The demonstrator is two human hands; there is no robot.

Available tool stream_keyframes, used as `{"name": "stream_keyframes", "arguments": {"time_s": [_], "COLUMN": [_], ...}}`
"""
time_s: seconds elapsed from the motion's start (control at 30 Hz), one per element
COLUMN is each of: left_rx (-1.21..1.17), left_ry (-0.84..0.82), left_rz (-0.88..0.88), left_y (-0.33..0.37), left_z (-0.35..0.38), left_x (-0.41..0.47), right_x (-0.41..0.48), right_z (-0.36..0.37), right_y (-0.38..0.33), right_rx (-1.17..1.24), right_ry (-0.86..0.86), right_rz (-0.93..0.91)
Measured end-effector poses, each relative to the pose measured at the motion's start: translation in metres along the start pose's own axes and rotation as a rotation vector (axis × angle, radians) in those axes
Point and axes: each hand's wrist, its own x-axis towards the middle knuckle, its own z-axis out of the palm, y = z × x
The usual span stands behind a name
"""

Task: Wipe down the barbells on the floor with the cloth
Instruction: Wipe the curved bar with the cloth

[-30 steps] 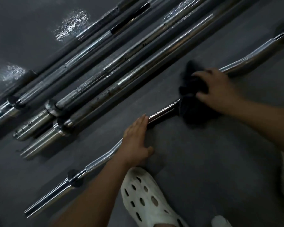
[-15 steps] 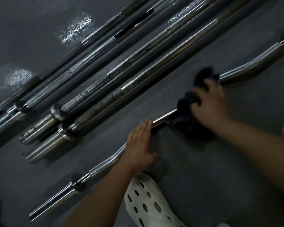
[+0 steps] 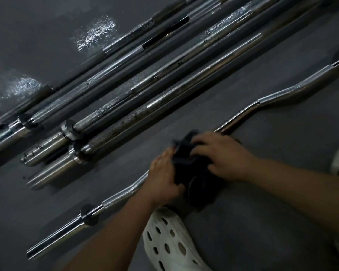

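Since a second ago the right hand point(image 3: 221, 155) has dragged the cloth point(image 3: 199, 189) down the curl bar point(image 3: 125, 191) toward the lower left. The left hand point(image 3: 164, 178), which lay flat on the shaft, now meets it, so both hands crowd one spot at the centre of the frame. From my seat I read the right fingers point(image 3: 204, 140) as curled into the dark cloth, bunching it over the bar. The left fingers point(image 3: 164, 155) lie against the cloth's edge with the thumb at a fold, and I cannot tell whether that hand pinches it or only rests there. The cloth sits on the bar's middle stretch and spills onto the floor point(image 3: 262, 222) toward me. My judgement on progress is that the stroke has covered the bar from its upper-right bend down to the middle, while the knurled grip, collar and sleeve running to the lower left remain to be wiped. The straight barbells point(image 3: 164, 96) lined up across the upper left lie well apart from the cloth, and the nearest shows brown speckling, so I take most of the job to be ahead. A white perforated clog point(image 3: 170, 245) stands just below the hands, and pale scuffed patches point(image 3: 94, 34) mark the floor at the upper left. The left hand itself blocks the cloth's path down the bar.
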Motion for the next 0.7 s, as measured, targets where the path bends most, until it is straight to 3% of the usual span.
{"name": "stream_keyframes", "arguments": {"time_s": [0.07,0.2,0.27,0.33,0.4,0.53,0.6,0.7], "left_rx": [-0.041,-0.011,0.022,0.04,0.047,0.024,0.029,0.063], "left_ry": [0.002,-0.007,-0.025,-0.032,-0.058,-0.075,-0.047,-0.038], "left_rz": [-0.001,0.016,0.015,0.011,0.005,-0.004,0.006,0.007], "left_y": [-0.001,-0.007,-0.005,-0.002,-0.001,-0.005,-0.007,-0.004], "left_z": [-0.001,0.002,0.002,0.001,-0.001,0.0,0.002,0.005], "left_x": [0.0,0.0,0.0,0.0,0.0,-0.001,0.0,0.0], "right_x": [0.007,0.01,0.009,0.009,0.007,0.021,0.019,0.001], "right_z": [-0.011,-0.034,-0.033,-0.008,0.018,-0.009,-0.034,-0.041], "right_y": [0.003,0.043,0.029,-0.007,-0.043,-0.009,0.027,0.064], "right_rx": [0.006,0.302,0.459,0.188,-0.141,-0.075,-0.016,0.021], "right_ry": [-0.038,0.571,0.499,0.202,0.03,0.059,0.164,0.423], "right_rz": [-0.047,0.555,0.751,0.701,0.439,0.168,0.237,0.687]}}
